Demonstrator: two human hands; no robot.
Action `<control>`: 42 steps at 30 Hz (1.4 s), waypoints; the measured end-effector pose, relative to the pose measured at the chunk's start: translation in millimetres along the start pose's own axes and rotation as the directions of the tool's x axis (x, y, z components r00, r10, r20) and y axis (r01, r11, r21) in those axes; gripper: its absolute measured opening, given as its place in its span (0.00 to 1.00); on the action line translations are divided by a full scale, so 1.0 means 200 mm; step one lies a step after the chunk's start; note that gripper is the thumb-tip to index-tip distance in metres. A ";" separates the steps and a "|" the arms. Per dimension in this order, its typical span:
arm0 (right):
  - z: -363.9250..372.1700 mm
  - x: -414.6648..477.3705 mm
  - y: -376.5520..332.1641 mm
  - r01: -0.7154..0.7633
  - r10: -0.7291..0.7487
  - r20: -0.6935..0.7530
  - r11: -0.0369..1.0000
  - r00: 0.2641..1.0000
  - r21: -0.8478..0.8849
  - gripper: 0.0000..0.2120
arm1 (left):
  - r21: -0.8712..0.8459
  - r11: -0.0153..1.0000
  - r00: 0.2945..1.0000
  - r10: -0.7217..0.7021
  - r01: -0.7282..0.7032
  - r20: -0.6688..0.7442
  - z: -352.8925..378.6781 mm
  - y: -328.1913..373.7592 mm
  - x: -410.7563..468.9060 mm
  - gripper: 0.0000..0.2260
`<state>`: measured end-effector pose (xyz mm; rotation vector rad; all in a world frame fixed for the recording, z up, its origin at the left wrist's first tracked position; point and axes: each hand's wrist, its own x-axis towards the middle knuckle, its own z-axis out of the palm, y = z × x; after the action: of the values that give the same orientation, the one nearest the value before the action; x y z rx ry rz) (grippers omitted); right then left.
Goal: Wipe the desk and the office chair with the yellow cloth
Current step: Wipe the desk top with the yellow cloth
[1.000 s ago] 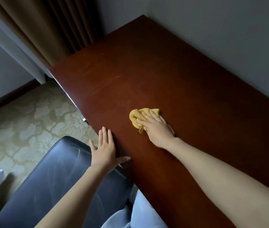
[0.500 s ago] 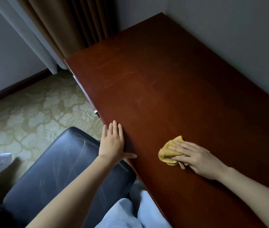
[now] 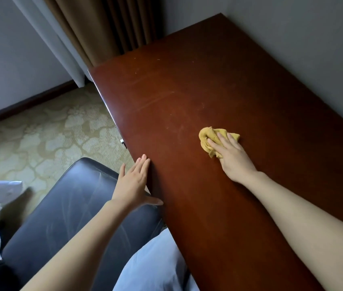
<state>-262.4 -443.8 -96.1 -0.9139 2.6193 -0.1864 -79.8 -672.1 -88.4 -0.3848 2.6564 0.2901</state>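
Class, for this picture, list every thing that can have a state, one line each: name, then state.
yellow cloth, crumpled, pressed onto the desk under the right hand.
desk, faint streaks and specks on its top.
office chair, beside the desk's front edge, seat faintly streaked.
right hand, fingers straight, pressing the yellow cloth.
left hand, fingers straight, resting against the desk's front edge.
curtain, hanging in folds.

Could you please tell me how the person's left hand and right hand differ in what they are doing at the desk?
The left hand holds nothing, while the right hand presses down on the yellow cloth. The left hand rests at the near edge of the desk, beside the chair; the right hand lies farther in on the top. Both have fairly straight fingers.
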 end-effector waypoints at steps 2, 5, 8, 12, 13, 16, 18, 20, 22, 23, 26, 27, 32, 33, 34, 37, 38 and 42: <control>0.00 0.08 -0.10 -0.041 0.041 0.008 0.999 0.999 -0.032 0.30 | -0.094 0.995 1.000 0.014 -0.013 0.005 -0.01 -0.02 0.00 0.59; 0.01 0.18 -0.27 -0.021 0.023 0.036 0.999 0.999 -0.045 0.30 | -0.257 0.966 0.999 0.036 -0.026 0.034 -0.04 -0.06 0.00 0.56; 0.06 0.23 -0.45 0.044 -0.043 0.024 0.999 0.999 -0.028 0.31 | -0.451 0.893 1.000 0.007 0.004 0.023 -0.09 -0.10 0.00 0.48; 0.16 0.19 -0.68 0.217 -0.216 -0.018 0.976 0.976 0.006 0.29 | -0.339 0.937 0.991 -0.118 0.090 -0.065 -0.09 -0.15 -0.04 0.36; 0.19 0.16 -0.72 0.261 -0.260 -0.039 0.965 0.965 0.019 0.27 | -0.329 0.937 0.988 -0.141 0.113 -0.062 -0.08 -0.16 -0.05 0.36; 0.25 0.05 -0.77 0.357 -0.345 -0.111 0.925 0.932 0.129 0.24 | -0.306 0.941 0.983 -0.172 0.147 -0.058 -0.07 -0.18 -0.07 0.34; 0.26 -0.02 -0.76 0.410 -0.392 -0.131 0.897 0.910 0.165 0.23 | -0.300 0.941 0.980 -0.183 0.154 -0.073 -0.08 -0.17 -0.06 0.34; 0.27 -0.10 -0.73 0.459 -0.436 -0.149 0.866 0.888 0.198 0.21 | -0.283 0.948 0.979 -0.179 0.146 -0.094 -0.09 -0.15 -0.03 0.33; 0.26 -0.17 -0.67 0.487 -0.467 -0.142 0.845 0.873 0.220 0.20 | -0.264 0.955 0.978 -0.172 0.135 -0.121 -0.10 -0.10 0.01 0.32; 0.26 -0.20 -0.64 0.506 -0.490 -0.127 0.835 0.862 0.217 0.20 | -0.261 0.956 0.975 -0.177 0.137 -0.136 -0.11 -0.08 0.03 0.32; 0.25 -0.27 -0.53 0.541 -0.534 -0.090 0.816 0.840 0.203 0.23 | -0.254 0.956 0.971 -0.189 0.147 -0.147 -0.11 -0.03 0.09 0.34; 0.24 -0.30 -0.49 0.533 -0.525 -0.097 0.821 0.845 0.202 0.23 | -0.240 0.960 0.973 -0.183 0.146 -0.140 -0.11 -0.01 0.11 0.35; 0.20 -0.43 -0.24 0.350 -0.320 -0.162 0.910 0.933 0.221 0.27 | -0.191 0.974 0.983 -0.144 0.121 -0.112 -0.14 0.02 0.25 0.38; 0.19 -0.44 -0.19 0.294 -0.256 -0.176 0.926 0.950 0.237 0.28 | -0.190 0.976 0.986 -0.131 0.110 -0.102 -0.15 0.02 0.28 0.39; 0.17 -0.45 -0.14 0.235 -0.193 -0.177 0.937 0.965 0.259 0.29 | -0.193 0.977 0.989 -0.113 0.094 -0.091 -0.16 0.03 0.32 0.40; 0.12 -0.40 -0.02 0.088 -0.046 -0.147 0.953 0.988 0.289 0.30 | -0.199 0.980 0.994 -0.051 0.032 -0.092 -0.22 0.04 0.43 0.42; 0.10 -0.36 0.01 0.045 -0.003 -0.143 0.955 0.990 0.294 0.31 | -0.197 0.980 0.994 -0.029 0.008 -0.105 -0.24 0.05 0.47 0.41; 0.02 -0.10 0.07 -0.149 0.225 -0.187 0.924 0.956 0.352 0.31 | -0.170 0.983 0.988 0.051 -0.076 -0.144 -0.35 0.06 0.70 0.38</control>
<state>-254.0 -420.5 -96.9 -0.5465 2.7368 -0.6984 -232.7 -709.8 -87.4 -0.3878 2.7932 0.5378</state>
